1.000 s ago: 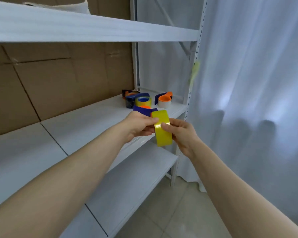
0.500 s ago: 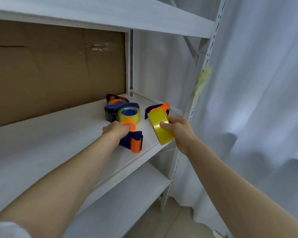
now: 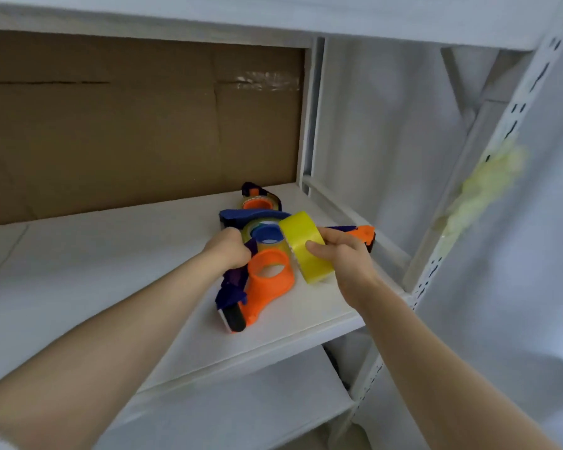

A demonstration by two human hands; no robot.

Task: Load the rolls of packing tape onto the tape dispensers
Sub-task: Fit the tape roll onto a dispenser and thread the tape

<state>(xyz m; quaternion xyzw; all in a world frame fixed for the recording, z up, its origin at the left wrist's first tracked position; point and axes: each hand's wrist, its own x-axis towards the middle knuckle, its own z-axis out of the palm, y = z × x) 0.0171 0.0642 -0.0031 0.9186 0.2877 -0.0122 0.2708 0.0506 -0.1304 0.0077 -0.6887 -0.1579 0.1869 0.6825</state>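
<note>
Left grip (image 3: 228, 251) clasps orange dispenser (image 3: 273, 287), hub empty; right grip (image 3: 345, 258) holds yellow tape roll (image 3: 301, 235).

Four dispensers (image 3: 270, 277), three tape rolls (image 3: 306, 245)

No readable text, label, brand or number is found anywhere in the head view. Surfaces checked: yellow tape roll (image 3: 306, 245), no print is seen; orange-and-blue dispenser (image 3: 270, 271), no marking can be made out; cardboard backing (image 3: 127, 131), nothing printed is seen; slotted shelf upright (image 3: 514, 125), only punched slots are seen, none numbered.
</note>
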